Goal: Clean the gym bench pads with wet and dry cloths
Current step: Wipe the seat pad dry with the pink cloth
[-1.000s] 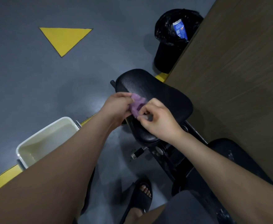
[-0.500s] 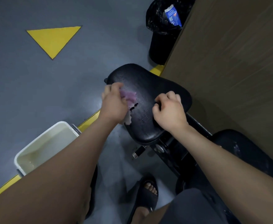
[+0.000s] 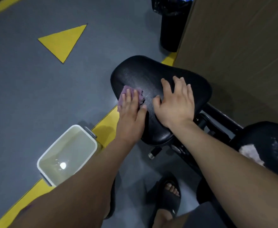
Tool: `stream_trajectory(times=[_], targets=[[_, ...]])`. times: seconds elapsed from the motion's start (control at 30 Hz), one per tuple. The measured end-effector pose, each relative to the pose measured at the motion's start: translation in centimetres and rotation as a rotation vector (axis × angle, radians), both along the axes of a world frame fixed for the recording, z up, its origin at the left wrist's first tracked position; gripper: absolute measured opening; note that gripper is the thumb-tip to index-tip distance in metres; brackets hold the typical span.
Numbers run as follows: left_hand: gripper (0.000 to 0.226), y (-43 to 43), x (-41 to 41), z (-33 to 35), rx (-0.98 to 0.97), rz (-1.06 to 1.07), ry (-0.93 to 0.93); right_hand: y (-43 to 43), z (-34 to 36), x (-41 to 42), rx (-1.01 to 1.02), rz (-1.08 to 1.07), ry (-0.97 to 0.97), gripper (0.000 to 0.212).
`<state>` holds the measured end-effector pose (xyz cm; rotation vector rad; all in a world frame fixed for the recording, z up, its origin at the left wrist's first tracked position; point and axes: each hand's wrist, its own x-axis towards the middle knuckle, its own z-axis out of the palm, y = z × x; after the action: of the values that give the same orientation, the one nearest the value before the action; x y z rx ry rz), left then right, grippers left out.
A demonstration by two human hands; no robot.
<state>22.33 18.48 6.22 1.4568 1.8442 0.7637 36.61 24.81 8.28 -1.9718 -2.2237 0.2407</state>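
We see the left hand (image 3: 130, 112) pressing a purple cloth (image 3: 120, 100) flat against the black pad (image 3: 145, 69) at its left edge; the right hand (image 3: 176, 104) rests alongside, fingers spread.

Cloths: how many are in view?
2. A purple cloth under the left hand on the far pad; a pale cloth on the near pad, partly behind the right forearm. Others may be hidden.

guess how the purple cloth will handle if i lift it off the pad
Probably floppy: the purple cloth lies crumpled and ragged-edged under the left hand on the black pad. Likely light too: it looks thin, so it should drape.
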Motion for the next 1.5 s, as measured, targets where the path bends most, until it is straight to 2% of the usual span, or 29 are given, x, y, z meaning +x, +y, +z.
stream_trajectory(times=[0.1,0.3,0.37,0.5,0.6,0.7,0.8,0.9,1.07,1.17,1.33,1.5], targets=[[0.069,1.6,-1.0,0.4,-0.013,-0.045,0.005,0.0,-0.2,-0.1,0.016,-0.005,-0.001,0.068],[0.072,8.9,-4.2,0.1,-0.019,-0.034,0.285,0.1,-0.5,-0.2,0.074,-0.025,-0.003,0.066],[0.077,8.7,-4.0,0.4,-0.024,-0.056,0.313,0.0,-0.5,-0.3,0.082,-0.031,0.002,0.065],[0.07,2.8,-3.3,0.7,0.079,-0.334,0.228,-0.1,-0.4,-0.2,0.09,-0.034,0.014,0.065],[0.063,3.0,-5.2,0.6,0.079,-0.433,0.258,-0.3,-0.4,-0.2,0.126,-0.046,0.047,0.063],[0.059,7.5,-6.5,0.8,0.068,-0.415,0.338,-0.2,-0.5,-0.2,0.145,-0.048,0.065,0.061],[0.061,12.5,-5.8,1.3,-0.031,-0.333,0.467,-0.1,-0.8,-0.3,0.162,-0.051,0.077,0.061],[0.068,12.0,-3.9,1.5,-0.049,-0.288,0.484,-0.2,-0.7,-0.3,0.167,-0.055,0.082,0.06],[0.064,6.7,-5.0,1.0,0.07,-0.447,0.402,-0.2,-0.6,-0.3,0.178,-0.062,0.085,0.06],[0.061,8.9,-6.0,1.0,0.064,-0.485,0.428,-0.1,-0.6,-0.3,0.179,-0.058,0.085,0.06],[0.057,15.2,-4.0,1.0,0.028,-0.412,0.559,0.1,-1.2,-0.3,0.191,-0.062,0.106,0.06],[0.058,20.2,-1.7,2.1,-0.066,-0.5,0.622,0.2,-1.5,-0.3,0.222,-0.07,0.126,0.059]])
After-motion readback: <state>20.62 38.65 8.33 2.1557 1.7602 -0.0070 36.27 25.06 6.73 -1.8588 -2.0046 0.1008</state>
